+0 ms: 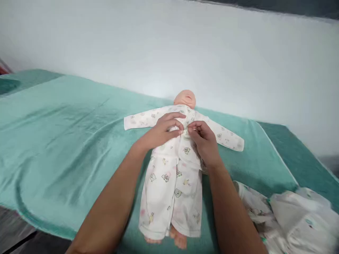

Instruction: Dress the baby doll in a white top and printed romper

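Observation:
A baby doll [185, 98] lies on its back, its head toward the wall and its sleeves spread out. It wears a white printed jacket [186, 151] and matching trousers [161, 183], with the feet showing below the hems. Over the chest, my left hand [171, 127] pinches the jacket's front opening between thumb and fingers. Close beside it, my right hand [201, 137] pinches the other side of the same opening. Both sets of fingertips almost meet at the middle of the chest. Whether they grip a tie or a fastener there is too small to tell.
The doll rests on a teal blanket [66, 141] spread over a table against a white wall [132, 46]. Crumpled white printed cloths [304, 218] lie at the lower right, beside my right forearm. Dark floor shows at the lower left.

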`<state>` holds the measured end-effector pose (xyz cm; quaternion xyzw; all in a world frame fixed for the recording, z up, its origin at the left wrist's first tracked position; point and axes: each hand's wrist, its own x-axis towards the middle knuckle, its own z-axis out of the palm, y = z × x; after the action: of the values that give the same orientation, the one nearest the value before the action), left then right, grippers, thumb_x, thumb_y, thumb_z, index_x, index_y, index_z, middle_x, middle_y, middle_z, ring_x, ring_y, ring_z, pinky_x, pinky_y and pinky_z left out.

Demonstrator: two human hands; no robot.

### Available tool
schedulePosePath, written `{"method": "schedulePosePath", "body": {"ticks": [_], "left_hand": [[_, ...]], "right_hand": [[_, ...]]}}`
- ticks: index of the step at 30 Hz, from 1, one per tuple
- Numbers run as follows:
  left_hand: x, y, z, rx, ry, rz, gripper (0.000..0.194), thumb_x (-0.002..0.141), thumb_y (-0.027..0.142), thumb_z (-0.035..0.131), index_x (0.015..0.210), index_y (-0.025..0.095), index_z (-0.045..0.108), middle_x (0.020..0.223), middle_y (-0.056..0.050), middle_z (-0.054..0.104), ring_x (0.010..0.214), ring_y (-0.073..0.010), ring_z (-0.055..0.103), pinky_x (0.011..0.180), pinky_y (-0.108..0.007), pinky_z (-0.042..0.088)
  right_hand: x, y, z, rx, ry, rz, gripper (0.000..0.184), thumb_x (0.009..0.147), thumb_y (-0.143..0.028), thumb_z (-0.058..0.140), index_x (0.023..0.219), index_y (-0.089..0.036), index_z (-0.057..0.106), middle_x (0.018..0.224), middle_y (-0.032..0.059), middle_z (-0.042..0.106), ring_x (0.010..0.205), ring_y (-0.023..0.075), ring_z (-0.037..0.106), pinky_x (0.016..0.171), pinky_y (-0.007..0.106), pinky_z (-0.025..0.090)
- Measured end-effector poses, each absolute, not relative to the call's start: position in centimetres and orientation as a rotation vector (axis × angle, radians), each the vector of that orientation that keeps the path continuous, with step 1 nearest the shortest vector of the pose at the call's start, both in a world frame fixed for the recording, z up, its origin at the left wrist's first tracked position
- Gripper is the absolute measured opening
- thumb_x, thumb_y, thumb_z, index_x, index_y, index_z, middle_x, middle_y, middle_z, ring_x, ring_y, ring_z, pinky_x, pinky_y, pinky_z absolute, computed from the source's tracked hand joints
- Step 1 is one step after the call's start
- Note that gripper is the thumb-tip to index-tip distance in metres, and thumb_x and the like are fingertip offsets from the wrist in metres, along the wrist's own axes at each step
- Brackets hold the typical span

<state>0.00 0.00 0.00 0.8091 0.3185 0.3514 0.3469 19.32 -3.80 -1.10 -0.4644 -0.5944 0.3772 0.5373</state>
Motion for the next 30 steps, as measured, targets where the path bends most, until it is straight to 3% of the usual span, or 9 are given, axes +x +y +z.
{"method": "schedulePosePath", "body": {"ticks": [12, 22, 30], "left_hand": [[-0.13, -0.02, 0.01, 2.093, 0.828, 0.922, 0.012, 0.095, 0.034, 0.057, 0.092, 0.026, 0.065, 0.151, -0.001, 0.048, 0.15, -0.022, 0.032, 0.121, -0.045, 0.034], [-0.02, -0.15, 0.19, 2.097, 0.833, 0.933, 0.01, 0.095, 0.031, 0.057, 0.092, 0.025, 0.064, 0.149, -0.002, 0.049, 0.149, -0.0217, 0.034, 0.121, -0.044, 0.034], [0.05, -0.25, 0.25, 2.081, 0.837, 0.936, 0.011, 0.096, 0.032, 0.055, 0.093, 0.025, 0.064, 0.15, -0.001, 0.049, 0.149, -0.0217, 0.035, 0.119, -0.044, 0.037]], "right_hand": [[19.17, -3.78, -0.93, -1.101, -1.401, 0.91, 0.012, 0.088, -0.035, 0.067, 0.094, -0.026, 0.065, 0.072, -0.0037, 0.048, 0.061, 0.0111, 0.037, 0.056, 0.026, 0.031], [19.23, -3.86, -0.75, -1.08, -1.403, 0.939, 0.013, 0.089, -0.035, 0.066, 0.097, -0.025, 0.065, 0.081, -0.0024, 0.054, 0.065, 0.0108, 0.04, 0.058, 0.026, 0.033], [19.89, -3.96, -0.72, -1.153, -1.515, 0.9, 0.02, 0.083, -0.027, 0.07, 0.102, -0.027, 0.066, 0.076, -0.0041, 0.044, 0.065, 0.0115, 0.038, 0.061, 0.027, 0.033]]}}
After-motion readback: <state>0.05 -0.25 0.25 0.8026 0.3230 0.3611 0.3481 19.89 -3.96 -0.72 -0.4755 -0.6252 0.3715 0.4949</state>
